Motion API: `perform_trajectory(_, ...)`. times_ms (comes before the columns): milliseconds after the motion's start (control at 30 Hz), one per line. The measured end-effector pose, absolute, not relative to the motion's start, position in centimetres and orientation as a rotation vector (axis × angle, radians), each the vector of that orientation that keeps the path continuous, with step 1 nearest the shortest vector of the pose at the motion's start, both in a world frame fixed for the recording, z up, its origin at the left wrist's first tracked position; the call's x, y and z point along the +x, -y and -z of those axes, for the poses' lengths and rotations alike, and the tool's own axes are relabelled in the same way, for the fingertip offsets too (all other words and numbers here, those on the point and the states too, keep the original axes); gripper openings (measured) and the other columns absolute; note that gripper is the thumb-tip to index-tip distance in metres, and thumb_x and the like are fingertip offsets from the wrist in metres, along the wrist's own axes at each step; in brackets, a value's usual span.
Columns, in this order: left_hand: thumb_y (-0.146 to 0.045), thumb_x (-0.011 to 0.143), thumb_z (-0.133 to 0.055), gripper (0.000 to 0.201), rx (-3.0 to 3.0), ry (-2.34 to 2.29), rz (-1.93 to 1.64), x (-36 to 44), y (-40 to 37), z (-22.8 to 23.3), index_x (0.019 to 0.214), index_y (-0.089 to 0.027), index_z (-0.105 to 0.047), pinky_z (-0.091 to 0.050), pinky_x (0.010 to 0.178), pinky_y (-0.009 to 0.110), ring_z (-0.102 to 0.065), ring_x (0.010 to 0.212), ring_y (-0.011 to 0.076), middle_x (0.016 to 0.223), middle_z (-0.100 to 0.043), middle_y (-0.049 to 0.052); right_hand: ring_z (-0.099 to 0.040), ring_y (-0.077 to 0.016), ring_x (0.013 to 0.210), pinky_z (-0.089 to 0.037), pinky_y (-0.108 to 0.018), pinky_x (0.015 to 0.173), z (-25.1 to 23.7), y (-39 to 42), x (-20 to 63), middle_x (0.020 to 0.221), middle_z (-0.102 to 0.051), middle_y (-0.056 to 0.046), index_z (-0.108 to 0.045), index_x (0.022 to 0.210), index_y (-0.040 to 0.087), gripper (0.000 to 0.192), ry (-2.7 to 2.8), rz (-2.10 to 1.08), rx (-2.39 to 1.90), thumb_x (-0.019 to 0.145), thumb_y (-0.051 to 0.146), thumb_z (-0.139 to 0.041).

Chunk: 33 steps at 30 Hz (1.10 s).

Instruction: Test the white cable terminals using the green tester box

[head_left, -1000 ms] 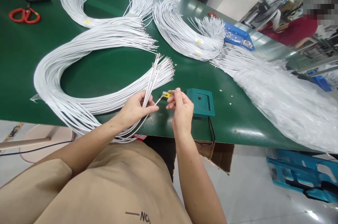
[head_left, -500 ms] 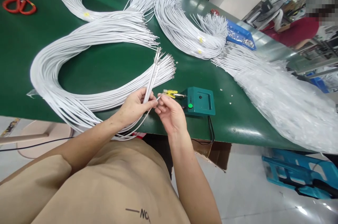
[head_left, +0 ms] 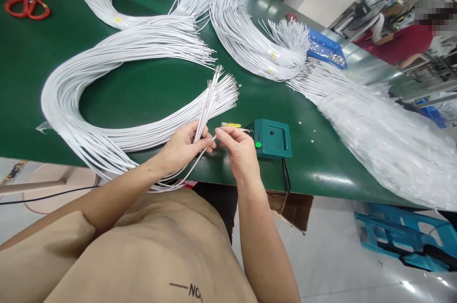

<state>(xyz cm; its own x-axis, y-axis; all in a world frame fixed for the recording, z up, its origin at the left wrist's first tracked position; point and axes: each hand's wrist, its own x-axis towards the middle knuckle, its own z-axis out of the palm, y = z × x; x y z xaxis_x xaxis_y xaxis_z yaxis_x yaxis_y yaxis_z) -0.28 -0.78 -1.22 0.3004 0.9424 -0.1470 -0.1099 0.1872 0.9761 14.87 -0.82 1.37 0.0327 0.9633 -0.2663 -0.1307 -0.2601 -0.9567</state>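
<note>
Several white wires (head_left: pixel 208 107) rise through my left hand (head_left: pixel 186 146), which is closed around them, their tips pointing up over the wire bundle behind. One wire end sticks out between the left thumb and finger. My right hand (head_left: pixel 240 150) pinches at that end with thumb and forefinger; its tip is too small to make out. A large bent bundle of white wires (head_left: pixel 67 88) lies on the green table (head_left: pixel 143 88) beyond my hands. Just right of my right hand is a teal device (head_left: pixel 273 138) with a green button. A yellow-handled clip (head_left: pixel 232 125) is attached at its left side, partly behind my fingers.
Other wire bundles (head_left: pixel 246 36) lie farther back. A blue tray (head_left: pixel 326 48) holds small metal parts. Plastic-covered wires (head_left: pixel 385 131) spread along the right side. Red-handled scissors (head_left: pixel 27 7) lie at far left, and a blue stool (head_left: pixel 403 234) stands on the floor. Two people are beyond the table.
My right hand has turned and shifted slightly right, covering more of the yellow clip. The wires in my left hand lean slightly farther right.
</note>
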Motion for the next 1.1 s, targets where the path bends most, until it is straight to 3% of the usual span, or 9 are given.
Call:
perform_trajectory(200, -0.03, 0.075, -0.067, 0.019, 1.135, -1.074, -0.959, -0.3, 0.7, 0.9, 0.08, -0.018, -0.053, -0.049, 0.07, 0.029, -0.064, 0.072, 0.016, 0.076, -0.067, 0.001, -0.048, -0.0087, 0.063, -0.042, -0.024, 0.066, -0.7, 1.3, 14.9, 0.078, -0.066, 0.001, -0.073, 0.081, 0.02, 0.017, 0.87, -1.471, -1.283, 0.07, 0.032, -0.072)
perform_trajectory(333, -0.028, 0.073, -0.068, 0.016, 1.254, -1.194, -0.977, -0.2, 0.6, 0.6, 0.077, -0.018, -0.057, -0.045, 0.069, 0.027, -0.059, 0.07, 0.0146, 0.074, -0.064, 0.0, -0.043, -0.0082, 0.056, -0.04, -0.023, 0.058, -0.8, 1.2, 14.2, 0.06, -0.053, 0.004, -0.063, 0.063, 0.018, 0.011, 0.781, -1.429, -1.317, 0.066, 0.027, -0.068)
perform_trajectory(433, -0.028, 0.073, -0.067, 0.016, 1.291, -1.222, -1.009, -0.4, 0.5, 0.8, 0.077, -0.018, -0.055, -0.044, 0.069, 0.027, -0.056, 0.069, 0.0137, 0.075, -0.063, -0.001, -0.036, -0.0072, 0.048, -0.039, -0.023, 0.051, -0.8, 1.1, 14.0, 0.053, -0.042, 0.006, -0.052, 0.053, 0.018, 0.018, 0.709, -1.572, -1.288, 0.066, 0.024, -0.064)
perform_trajectory(533, -0.028, 0.075, -0.066, 0.016, 1.277, -1.191, -1.01, -0.7, 0.3, 1.0, 0.078, -0.018, -0.054, -0.045, 0.07, 0.028, -0.059, 0.07, 0.0146, 0.076, -0.064, 0.0, -0.038, -0.0075, 0.05, -0.041, -0.023, 0.051, -0.9, 1.0, 14.1, 0.062, -0.05, 0.004, -0.063, 0.069, 0.018, 0.016, 0.718, -1.599, -1.341, 0.071, 0.033, -0.063)
perform_trajectory(667, -0.028, 0.075, -0.067, 0.017, 1.225, -1.138, -0.988, -0.9, 0.0, 1.1, 0.078, -0.018, -0.054, -0.047, 0.068, 0.028, -0.061, 0.069, 0.015, 0.075, -0.065, 0.001, -0.051, -0.0093, 0.067, -0.046, -0.023, 0.066, -1.5, 0.9, 14.0, 0.084, -0.061, 0.0, -0.068, 0.097, 0.022, 0.032, 0.899, -1.375, -1.366, 0.079, 0.046, -0.059)
perform_trajectory(767, -0.03, 0.074, -0.07, 0.021, 1.163, -1.092, -0.999, -0.8, 0.0, 1.0, 0.083, -0.018, -0.055, -0.046, 0.065, 0.026, -0.06, 0.067, 0.0135, 0.073, -0.062, -0.001, -0.057, -0.0119, 0.074, -0.047, -0.025, 0.074, -1.8, 1.0, 13.8, 0.083, -0.065, 0.0, -0.068, 0.086, 0.019, 0.025, 1.037, -1.362, -1.369, 0.074, 0.041, -0.066)
perform_trajectory(867, -0.029, 0.075, -0.07, 0.034, 1.053, -1.012, -0.977, -0.6, 0.2, 0.6, 0.104, -0.018, -0.058, -0.044, 0.061, 0.023, -0.059, 0.066, 0.0117, 0.074, -0.06, -0.002, -0.059, -0.0143, 0.074, -0.047, -0.028, 0.076, -1.7, 1.2, 13.8, 0.076, -0.067, -0.001, -0.066, 0.077, 0.018, 0.018, 1.095, -1.343, -1.4, 0.074, 0.035, -0.066)
perform_trajectory(967, -0.024, 0.074, -0.07, 0.044, 0.837, -0.912, -0.876, -0.7, 0.0, 0.1, 0.117, -0.019, -0.059, -0.041, 0.057, 0.021, -0.057, 0.064, 0.0095, 0.075, -0.059, -0.002, -0.057, -0.0149, 0.073, -0.045, -0.029, 0.075, -1.1, 1.5, 13.9, 0.077, -0.065, -0.001, -0.064, 0.075, 0.019, 0.017, 1.369, -1.037, -1.476, 0.083, 0.032, -0.055)
perform_trajectory(1100, -0.017, 0.069, -0.072, 0.038, 0.603, -0.815, -0.737, -0.8, -0.8, -0.6, 0.106, -0.017, -0.067, -0.04, 0.053, 0.019, -0.053, 0.06, 0.0075, 0.073, -0.059, 0.0, -0.052, -0.019, 0.08, -0.04, -0.033, 0.08, -0.6, 1.3, 14.7, 0.076, -0.059, -0.006, -0.058, 0.069, 0.02, 0.027, 1.978, -0.289, -1.485, 0.091, 0.024, -0.042)
